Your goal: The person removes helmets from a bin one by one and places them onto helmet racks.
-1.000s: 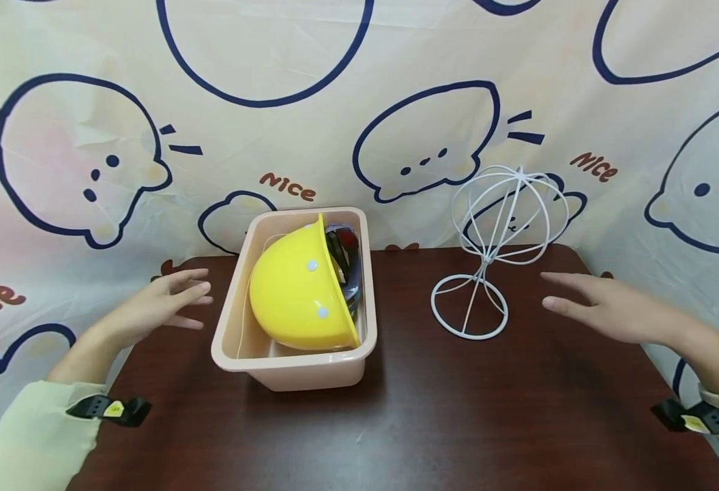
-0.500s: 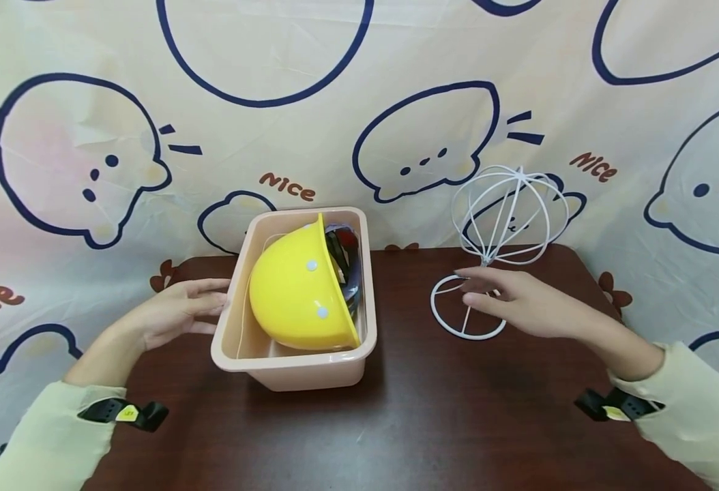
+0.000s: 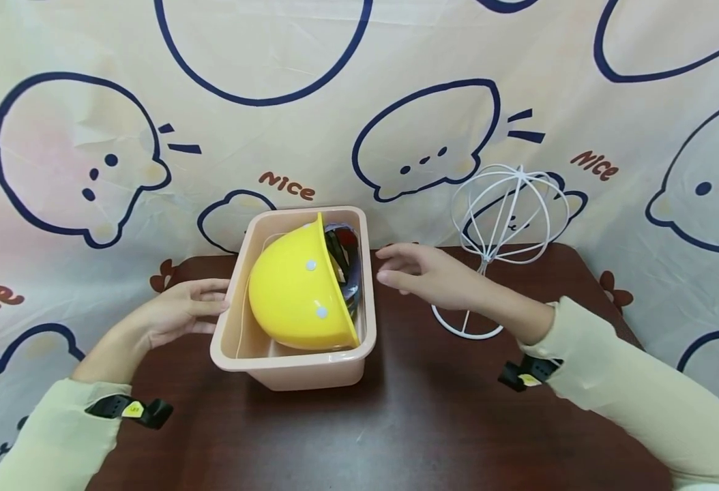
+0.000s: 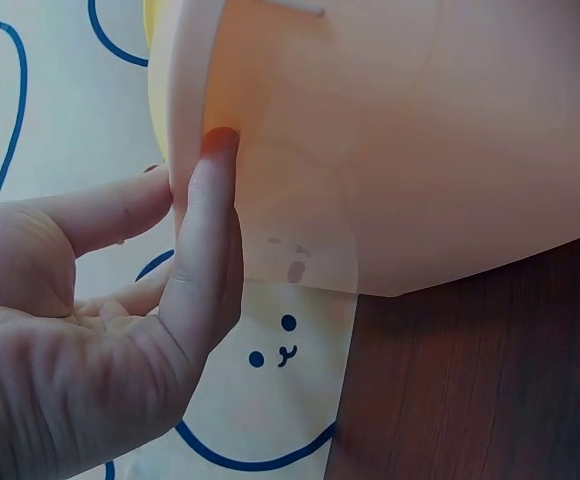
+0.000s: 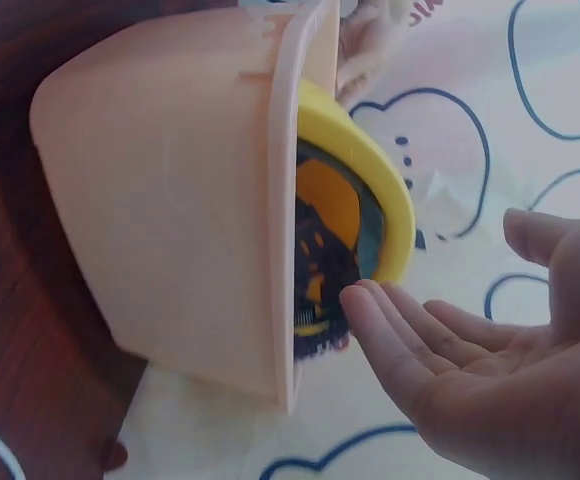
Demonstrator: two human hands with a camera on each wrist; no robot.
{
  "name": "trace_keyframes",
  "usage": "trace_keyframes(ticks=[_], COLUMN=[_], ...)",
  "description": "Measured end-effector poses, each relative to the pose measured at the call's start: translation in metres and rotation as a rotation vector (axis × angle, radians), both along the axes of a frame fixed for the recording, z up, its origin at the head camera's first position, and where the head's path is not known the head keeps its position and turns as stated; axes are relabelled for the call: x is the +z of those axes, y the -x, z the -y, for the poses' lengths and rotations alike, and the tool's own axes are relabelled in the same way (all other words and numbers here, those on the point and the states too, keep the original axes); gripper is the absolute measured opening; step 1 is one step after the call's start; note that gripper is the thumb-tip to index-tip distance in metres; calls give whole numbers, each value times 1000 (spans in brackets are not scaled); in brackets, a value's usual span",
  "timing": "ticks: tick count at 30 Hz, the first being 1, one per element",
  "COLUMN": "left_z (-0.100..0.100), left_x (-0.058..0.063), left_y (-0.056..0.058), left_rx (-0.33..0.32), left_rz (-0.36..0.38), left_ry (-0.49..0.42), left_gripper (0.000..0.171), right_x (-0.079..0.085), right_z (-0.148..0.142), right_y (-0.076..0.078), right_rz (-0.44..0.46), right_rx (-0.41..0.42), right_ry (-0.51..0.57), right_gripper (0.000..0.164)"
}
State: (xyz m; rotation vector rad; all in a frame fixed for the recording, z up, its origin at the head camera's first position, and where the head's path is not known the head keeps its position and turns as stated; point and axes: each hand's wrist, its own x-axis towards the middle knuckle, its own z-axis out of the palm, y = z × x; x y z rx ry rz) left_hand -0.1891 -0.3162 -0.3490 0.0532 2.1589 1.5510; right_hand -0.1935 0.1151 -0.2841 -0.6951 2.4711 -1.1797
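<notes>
A pale pink plastic bin (image 3: 307,374) stands on the table and holds a yellow hard hat (image 3: 292,293) tipped on its side, its dark inner lining facing right. At the bin's left rim, my left hand (image 3: 181,308) pinches the edge; in the left wrist view the thumb (image 4: 120,212) meets the lip and the index finger (image 4: 205,230) reaches under it against the wall. My right hand (image 3: 430,275) holds nothing. It hovers just right of the bin's right rim with fingers loosely bent, thumb apart from them in the right wrist view.
A white wire hat stand (image 3: 516,218) with a ring base stands at the back right, its stem partly behind the right forearm. The dark brown table (image 3: 359,443) meets a cartoon-printed cloth (image 3: 310,143) at the back and sides.
My left hand moved right to the bin's left rim and has stayed there. From beyond the hat stand, my right hand swept left to the bin's right side. The bin has not moved.
</notes>
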Motion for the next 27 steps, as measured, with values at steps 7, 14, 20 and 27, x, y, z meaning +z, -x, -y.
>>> trace_keyframes(ticks=[7, 14, 20, 27], left_z=[1, -2, -2, 0], left_x=[-1, -1, -2, -2], left_y=[2, -1, 0, 1], left_rx=[-5, 24, 20, 21], left_rz=[8, 11, 17, 16], left_ry=[-23, -31, -34, -42], left_gripper=[72, 72, 72, 72], right_x=[4, 1, -11, -17], right_z=[41, 73, 91, 100], right_y=[20, 31, 28, 22], right_rz=[131, 253, 235, 101], right_rx=[16, -13, -38, -77], right_ry=[77, 110, 76, -14], right_gripper=[53, 60, 66, 65])
